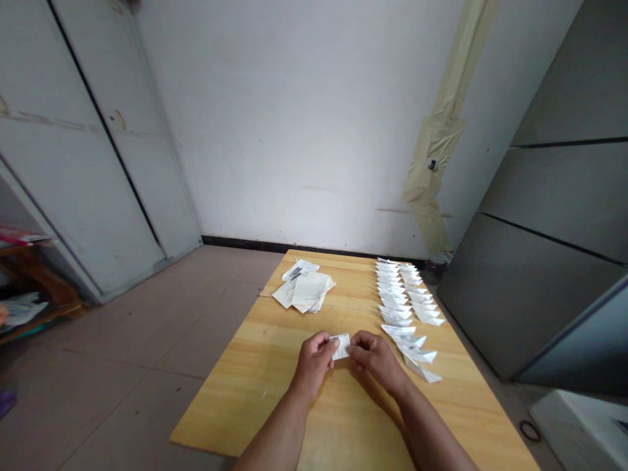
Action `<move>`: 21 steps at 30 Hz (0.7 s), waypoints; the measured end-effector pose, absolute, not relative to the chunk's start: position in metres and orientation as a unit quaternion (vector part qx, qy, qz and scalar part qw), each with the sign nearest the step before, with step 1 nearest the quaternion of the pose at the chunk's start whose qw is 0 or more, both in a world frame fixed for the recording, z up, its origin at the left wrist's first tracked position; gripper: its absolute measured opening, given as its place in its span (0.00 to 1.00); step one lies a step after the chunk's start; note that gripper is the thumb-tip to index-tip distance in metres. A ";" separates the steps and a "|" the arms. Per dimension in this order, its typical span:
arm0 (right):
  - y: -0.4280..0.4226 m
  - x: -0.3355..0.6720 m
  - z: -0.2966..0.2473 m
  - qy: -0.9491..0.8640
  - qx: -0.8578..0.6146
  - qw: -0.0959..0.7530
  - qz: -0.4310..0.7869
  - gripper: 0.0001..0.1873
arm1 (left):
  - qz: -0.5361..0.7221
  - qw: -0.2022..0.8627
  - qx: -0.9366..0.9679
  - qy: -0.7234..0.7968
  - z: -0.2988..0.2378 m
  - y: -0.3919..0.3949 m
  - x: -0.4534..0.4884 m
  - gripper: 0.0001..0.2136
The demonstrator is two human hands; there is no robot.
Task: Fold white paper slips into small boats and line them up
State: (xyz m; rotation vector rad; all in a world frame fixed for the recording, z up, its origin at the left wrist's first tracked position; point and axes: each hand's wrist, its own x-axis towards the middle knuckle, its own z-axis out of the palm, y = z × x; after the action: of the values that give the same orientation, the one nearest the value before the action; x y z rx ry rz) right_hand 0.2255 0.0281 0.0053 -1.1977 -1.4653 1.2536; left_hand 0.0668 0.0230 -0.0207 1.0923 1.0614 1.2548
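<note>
Between my two hands is a small folded piece of paper [341,347], whitish and roughly square, held over the wooden table. My left hand [314,362] pinches its left edge, thumb on top. The fingertips of my right hand [377,358] close on its right edge. Beyond my hands, at the far left of the table, lies a loose pile of paper sheets [310,290]. To the right stand two rows of folded paper boats [396,307], the nearest ones just past my right hand.
The wooden table [235,392] reaches toward a white wall [304,131] with a dark skirting. A grey cabinet [534,275] rises close to its right side. White cupboard doors [88,163] and a low shelf [39,314] are at left. A white box [579,425] sits at lower right.
</note>
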 end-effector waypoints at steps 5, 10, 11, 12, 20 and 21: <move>0.029 0.228 0.015 -0.573 -0.490 0.426 0.500 0.12 | 0.533 0.574 0.462 0.416 -0.019 0.022 0.066 0.15; 0.020 0.221 0.012 -0.545 -0.495 0.445 0.509 0.12 | 0.538 0.579 0.465 0.399 -0.018 0.022 0.065 0.12; 0.018 0.219 0.010 -0.534 -0.490 0.451 0.521 0.12 | 0.540 0.575 0.464 0.403 -0.018 0.022 0.066 0.11; 0.015 0.217 0.007 -0.521 -0.483 0.460 0.533 0.12 | 0.543 0.571 0.461 0.409 -0.018 0.022 0.066 0.11; 0.009 0.215 -0.018 -0.452 -0.486 0.580 0.472 0.17 | 0.540 0.530 0.477 0.447 -0.017 0.020 0.074 0.12; 0.009 0.216 -0.020 -0.468 -0.493 0.593 0.433 0.16 | 0.539 0.531 0.477 0.447 -0.016 0.020 0.074 0.13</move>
State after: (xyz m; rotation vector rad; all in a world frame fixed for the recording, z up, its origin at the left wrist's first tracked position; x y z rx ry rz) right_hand 0.2162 0.0094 -0.0201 -1.1460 -1.0879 1.0061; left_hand 0.0742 0.0197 -0.0165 1.1381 1.0678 1.2857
